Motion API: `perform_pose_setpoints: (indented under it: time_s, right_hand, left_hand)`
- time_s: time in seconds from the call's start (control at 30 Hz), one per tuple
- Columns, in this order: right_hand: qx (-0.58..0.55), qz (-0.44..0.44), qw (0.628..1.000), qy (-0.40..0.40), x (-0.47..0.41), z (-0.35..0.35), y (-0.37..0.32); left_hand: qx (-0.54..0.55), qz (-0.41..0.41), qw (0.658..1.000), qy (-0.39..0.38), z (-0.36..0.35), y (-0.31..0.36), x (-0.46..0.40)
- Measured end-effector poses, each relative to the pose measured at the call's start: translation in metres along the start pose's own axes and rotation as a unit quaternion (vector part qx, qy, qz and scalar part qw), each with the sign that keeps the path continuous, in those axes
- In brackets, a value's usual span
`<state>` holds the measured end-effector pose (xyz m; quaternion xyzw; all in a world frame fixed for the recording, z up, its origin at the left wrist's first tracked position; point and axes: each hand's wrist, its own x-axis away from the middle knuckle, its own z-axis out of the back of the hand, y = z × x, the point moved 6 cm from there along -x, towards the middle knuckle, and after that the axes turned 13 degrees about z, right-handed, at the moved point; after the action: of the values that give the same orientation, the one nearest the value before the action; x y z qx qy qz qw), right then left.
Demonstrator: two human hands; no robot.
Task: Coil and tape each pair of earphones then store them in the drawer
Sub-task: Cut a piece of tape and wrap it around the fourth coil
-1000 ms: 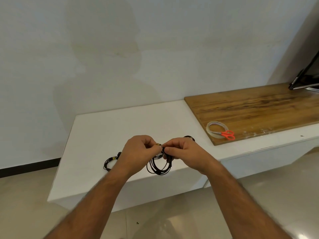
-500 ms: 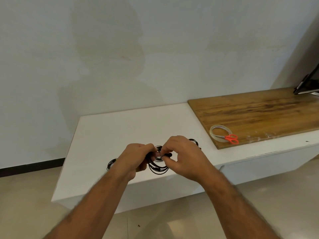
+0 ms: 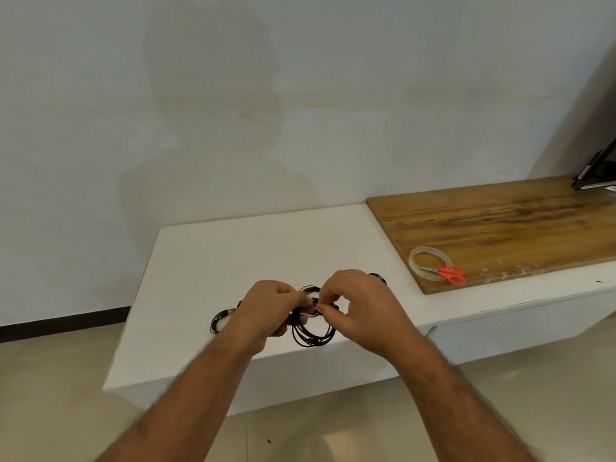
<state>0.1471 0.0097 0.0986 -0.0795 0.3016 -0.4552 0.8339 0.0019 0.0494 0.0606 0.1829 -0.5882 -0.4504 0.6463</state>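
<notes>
A: Nearest first. Left hand [image 3: 270,306] and right hand [image 3: 358,305] meet above the front edge of the cabinet [image 3: 206,261], fingers of both curled in.

B: Holding what?

A: The coil [image 3: 313,331] of black earphone cable. Left hand grips it at its top-left, right hand pinches it at the top between thumb and forefinger. The loops hang down below both sets of fingertips, coil plane roughly facing the camera.

B: Taped yet?

A: Can't tell. Something pale shows at the pinch point, too small to call tape.

B: Key relation for the next move?

A: The pinch point lies right between the two thumbs, loops dropping from it. My read: the binding gets finished there, and the left hand has to keep the loops bunched or they spring open.

B: Other pairs?

A: One coil [image 3: 221,320] on the top just left of the left hand, partly hidden by the wrist. Another dark bit [image 3: 378,277] just past the right knuckles.

B: Tape?

A: Roll [image 3: 430,263] and scissors [image 3: 448,274] well off to the right of the right hand, on the wood board [image 3: 500,225]. Right hand is nearer. No drawer in view.
</notes>
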Motion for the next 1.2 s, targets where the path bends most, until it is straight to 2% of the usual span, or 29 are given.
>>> perform_pose_setpoints:
  time_s: [0.33, 0.57, 0.63, 0.77, 0.87, 1.0, 1.13, 1.2]
  right_hand:
    - [-0.014, -0.094, 0.995, 0.020, 0.007, 0.006, 0.020]
    - [-0.038, -0.136, 0.990, -0.012, 0.009, -0.002, 0.029]
    - [-0.077, -0.159, 0.984, -0.020, 0.011, -0.004, 0.033]
    - [-0.265, -0.236, 0.934, -0.051, 0.018, -0.008, 0.044]
    - [-0.359, -0.286, 0.883, -0.102, 0.028, -0.015, 0.048]
    - [-0.462, -0.328, 0.818, -0.099, 0.033, -0.020, 0.050]
    - [-0.509, -0.348, 0.783, -0.082, 0.035, -0.018, 0.051]
    - [-0.520, -0.344, 0.779, -0.068, 0.035, -0.018, 0.051]
  left_hand:
    - [-0.133, -0.044, 0.990, 0.017, -0.006, 0.006, 0.005]
    - [-0.299, -0.108, 0.948, 0.024, -0.020, 0.014, 0.012]
    - [-0.329, -0.136, 0.934, 0.023, -0.025, 0.016, 0.015]
    - [-0.366, -0.211, 0.906, 0.028, -0.030, 0.019, 0.023]
    - [-0.441, -0.283, 0.851, 0.026, -0.038, 0.022, 0.028]
    - [-0.486, -0.384, 0.782, 0.067, -0.043, 0.032, 0.037]
    - [-0.452, -0.458, 0.758, 0.110, -0.042, 0.035, 0.045]
    - [-0.437, -0.465, 0.761, 0.114, -0.041, 0.034, 0.045]
